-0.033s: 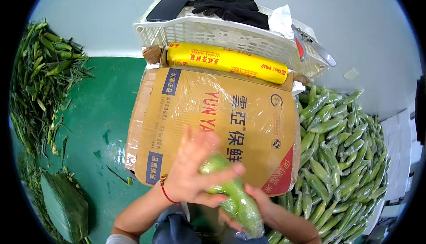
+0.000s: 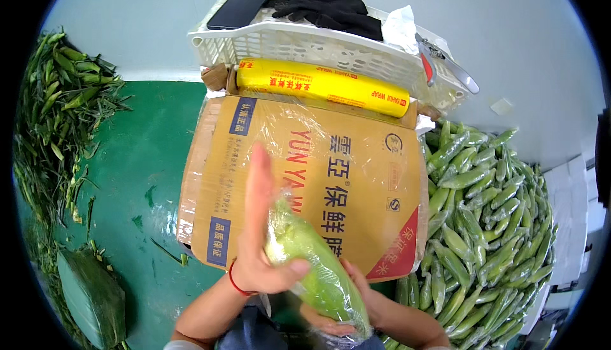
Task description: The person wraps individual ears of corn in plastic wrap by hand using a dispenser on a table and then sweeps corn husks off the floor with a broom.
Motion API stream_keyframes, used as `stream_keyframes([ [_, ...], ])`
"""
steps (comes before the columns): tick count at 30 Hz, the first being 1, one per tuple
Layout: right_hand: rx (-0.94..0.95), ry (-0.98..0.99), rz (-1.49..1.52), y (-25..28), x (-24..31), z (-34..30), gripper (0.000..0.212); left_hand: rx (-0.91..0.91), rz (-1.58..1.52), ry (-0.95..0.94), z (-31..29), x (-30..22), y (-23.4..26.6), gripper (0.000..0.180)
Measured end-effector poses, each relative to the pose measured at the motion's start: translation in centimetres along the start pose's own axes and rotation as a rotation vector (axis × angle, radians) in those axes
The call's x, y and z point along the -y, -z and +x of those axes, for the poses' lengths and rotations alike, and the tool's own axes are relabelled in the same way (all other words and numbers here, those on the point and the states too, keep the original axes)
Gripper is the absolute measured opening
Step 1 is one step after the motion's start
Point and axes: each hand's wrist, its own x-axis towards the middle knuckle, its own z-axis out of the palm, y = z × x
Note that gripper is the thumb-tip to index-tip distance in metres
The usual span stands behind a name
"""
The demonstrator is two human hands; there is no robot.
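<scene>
A green ear of corn (image 2: 324, 273) in its husk, wrapped in clear cling film, is tilted in front of me over the near edge of a cardboard box. My right hand (image 2: 359, 299) grips its lower right side, some fingers hidden beneath it. My left hand (image 2: 264, 242) stands edge-on at its upper left side, fingers stretched out straight, the thumb lying on the film. Loose film bunches at the lower end. Under the hands lies the film-covered cardboard box (image 2: 273, 133), with a yellow roll of cling film (image 2: 324, 87) along its far edge.
Behind the roll, a white plastic basket (image 2: 286, 47) bears a black phone (image 2: 242, 6), black gloves (image 2: 324, 9), white paper and a red-handled cutting tool (image 2: 439, 63). Many wrapped corn ears (image 2: 484, 222) are heaped right. Husks and leaves (image 2: 57, 114) lie left on the green floor (image 2: 146, 159).
My left hand has turned edge-on and its fingers have straightened away from the corn, leaving more of the wrapped ear in sight. My right hand still holds the lower part.
</scene>
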Motion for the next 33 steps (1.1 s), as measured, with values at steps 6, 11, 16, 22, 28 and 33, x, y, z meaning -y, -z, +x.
stream_keyframes([
  [6, 0.0, 0.092, -0.088, 1.4, -0.2, 1.1, 0.063, -0.536, -0.564, 0.417, -0.8, 1.4, -0.7, 0.044],
  [11, -0.746, 0.579, -1.75, 0.6, 2.4, -3.6, 0.058, -0.818, -0.137, 0.514, -4.1, 3.4, -2.7, 0.025],
  [16, -0.618, 1.39, -1.925, -5.5, 4.0, -7.3, 0.031, -0.557, -0.739, 0.985, -9.2, 1.0, -3.0, 0.046],
  [22, 0.278, 1.407, -0.876, -8.0, 1.1, -9.3, 0.042, 0.036, -0.415, 0.913, -7.9, -1.4, -6.3, 0.063],
  [28, 0.112, 1.849, -0.356, -11.7, 0.4, -11.1, 0.052, 0.386, 0.727, -0.21, 2.1, -10.7, -10.3, 0.078],
  [33, -0.657, 1.714, -0.635, -5.2, -3.7, -11.7, 0.054, 0.611, 0.998, 0.128, 7.2, -13.4, -18.1, 0.06],
])
